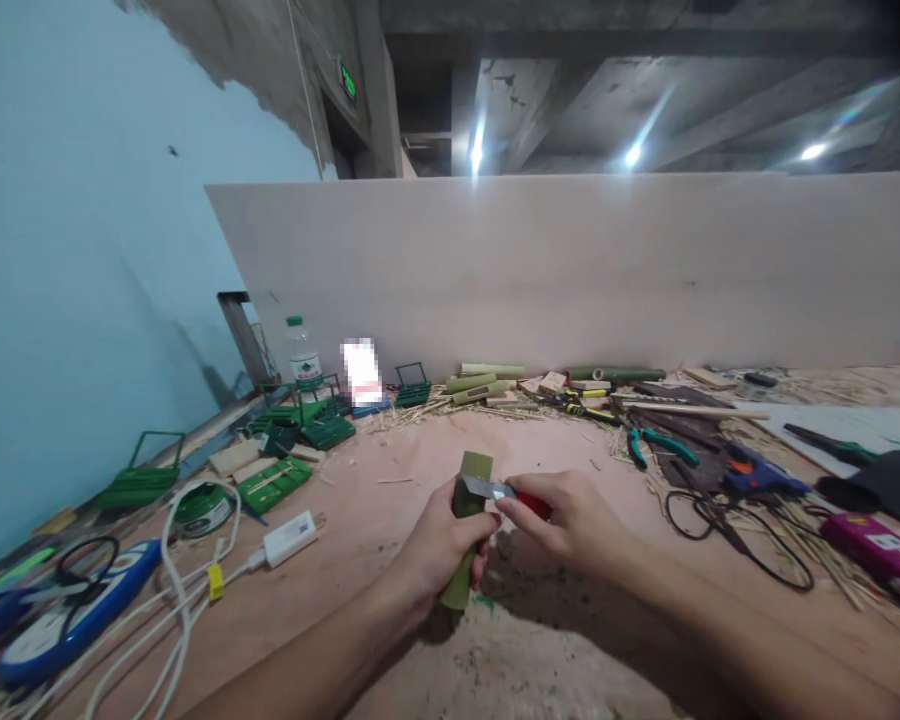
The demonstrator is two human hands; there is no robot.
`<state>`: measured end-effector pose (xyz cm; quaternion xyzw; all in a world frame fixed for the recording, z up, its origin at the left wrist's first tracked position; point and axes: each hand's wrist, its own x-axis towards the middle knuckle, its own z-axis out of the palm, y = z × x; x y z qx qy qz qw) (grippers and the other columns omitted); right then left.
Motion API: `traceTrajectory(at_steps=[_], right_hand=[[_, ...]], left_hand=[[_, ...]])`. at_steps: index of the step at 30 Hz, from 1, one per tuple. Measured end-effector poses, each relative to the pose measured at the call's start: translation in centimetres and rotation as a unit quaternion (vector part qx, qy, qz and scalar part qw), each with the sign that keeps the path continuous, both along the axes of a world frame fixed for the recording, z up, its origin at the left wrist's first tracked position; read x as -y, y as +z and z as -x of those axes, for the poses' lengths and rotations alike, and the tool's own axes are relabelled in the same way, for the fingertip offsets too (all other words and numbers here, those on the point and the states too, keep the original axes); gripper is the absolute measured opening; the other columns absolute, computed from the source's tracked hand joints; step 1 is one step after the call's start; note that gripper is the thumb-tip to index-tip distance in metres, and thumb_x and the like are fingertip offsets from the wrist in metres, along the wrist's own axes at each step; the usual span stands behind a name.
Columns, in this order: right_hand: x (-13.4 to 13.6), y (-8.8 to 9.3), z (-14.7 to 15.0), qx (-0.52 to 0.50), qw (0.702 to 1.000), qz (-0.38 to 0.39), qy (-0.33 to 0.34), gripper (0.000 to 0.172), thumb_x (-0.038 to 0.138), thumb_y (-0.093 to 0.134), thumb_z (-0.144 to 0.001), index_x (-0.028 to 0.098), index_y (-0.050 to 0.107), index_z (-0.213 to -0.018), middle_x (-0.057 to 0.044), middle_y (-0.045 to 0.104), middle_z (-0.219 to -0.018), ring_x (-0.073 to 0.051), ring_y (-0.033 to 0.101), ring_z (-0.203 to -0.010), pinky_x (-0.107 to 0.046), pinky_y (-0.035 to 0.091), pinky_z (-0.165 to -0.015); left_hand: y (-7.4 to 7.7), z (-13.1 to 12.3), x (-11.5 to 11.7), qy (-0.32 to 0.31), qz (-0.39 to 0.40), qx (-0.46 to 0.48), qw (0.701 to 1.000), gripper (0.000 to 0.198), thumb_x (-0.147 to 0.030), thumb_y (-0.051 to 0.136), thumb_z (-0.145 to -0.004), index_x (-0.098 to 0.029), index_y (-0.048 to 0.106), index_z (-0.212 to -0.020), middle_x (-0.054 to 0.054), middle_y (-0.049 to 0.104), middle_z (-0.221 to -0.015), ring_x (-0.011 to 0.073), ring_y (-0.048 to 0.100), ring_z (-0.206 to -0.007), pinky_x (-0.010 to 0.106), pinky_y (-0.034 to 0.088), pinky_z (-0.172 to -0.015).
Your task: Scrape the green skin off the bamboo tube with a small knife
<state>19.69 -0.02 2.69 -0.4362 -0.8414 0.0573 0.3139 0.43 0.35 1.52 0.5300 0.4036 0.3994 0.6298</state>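
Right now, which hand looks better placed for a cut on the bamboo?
The right hand, most likely: it grips the knife, whose blade lies across the bamboo in view, while the left hand is wrapped around that piece.

Clear bottle beyond white charger.

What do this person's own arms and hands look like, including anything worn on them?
The left hand and right hand are ungloved. The left forearm and right forearm are bare as far as they show, with no sleeve, watch or bracelet visible. No ring shows, though parts of both hands are hidden.
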Motion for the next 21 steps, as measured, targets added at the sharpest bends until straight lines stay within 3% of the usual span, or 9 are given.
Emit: traceTrajectory(at_steps=[9, 12, 15, 17, 21], right_hand=[[-1.0, -0.6, 0.2, -0.003, 0.998, 0.011, -0.054, 0.044, 0.048, 0.053, -0.103, 0.018, 0.068, -0.074, 0.001, 0.058, -0.059, -0.013, 0.046, -0.054, -0.026, 0.032, -0.057], [-2.6, -0.1, -0.9, -0.048, 0.994, -0.003, -0.093, 0.045, 0.047, 0.049, -0.105, 0.018, 0.072, -0.080, 0.000, 0.060, -0.059, -0.014, 0.049, -0.053, -0.026, 0.033, -0.054], [-4.1, 0.5, -2.7, -0.094, 0.987, -0.041, -0.126, 0.049, 0.051, 0.051, -0.103, 0.018, 0.067, -0.070, -0.002, 0.061, -0.059, -0.017, 0.051, -0.055, -0.028, 0.032, -0.054], [-4.3, 0.6, -3.4, -0.106, 0.982, -0.065, -0.139, 0.054, 0.054, 0.050, -0.103, 0.020, 0.059, -0.062, -0.001, 0.054, -0.054, -0.017, 0.048, -0.053, -0.028, 0.030, -0.053], [-2.8, 0.3, -2.9, -0.065, 0.989, -0.063, -0.119, 0.052, 0.052, 0.044, -0.107, 0.019, 0.062, -0.072, -0.001, 0.057, -0.059, -0.016, 0.048, -0.055, -0.028, 0.032, -0.057]], left_hand=[[-0.5, 0.4, -0.4, 0.005, -0.003, -0.027, 1.000, 0.035, -0.026, 0.071, -0.073, -0.021, 0.054, -0.103, -0.009, 0.054, -0.050, 0.0104, 0.044, -0.035, 0.018, 0.037, -0.034], [-0.3, 0.3, 0.4, -0.003, -0.008, -0.054, 0.999, 0.045, -0.026, 0.074, -0.070, -0.020, 0.056, -0.111, -0.010, 0.051, -0.048, 0.0102, 0.042, -0.034, 0.017, 0.033, -0.033], [-0.3, -0.1, 0.7, -0.037, -0.001, -0.069, 0.997, 0.061, -0.031, 0.074, -0.068, -0.019, 0.054, -0.125, -0.008, 0.055, -0.053, 0.0114, 0.044, -0.035, 0.020, 0.037, -0.035], [-0.5, -0.1, 0.3, -0.051, 0.018, -0.046, 0.997, 0.058, -0.036, 0.076, -0.069, -0.019, 0.056, -0.120, -0.008, 0.053, -0.051, 0.0111, 0.043, -0.037, 0.020, 0.037, -0.035], [-1.3, 0.3, -1.0, -0.028, 0.019, -0.025, 0.999, 0.056, -0.041, 0.081, -0.070, -0.020, 0.051, -0.111, -0.008, 0.054, -0.054, 0.0110, 0.047, -0.040, 0.020, 0.042, -0.038]])
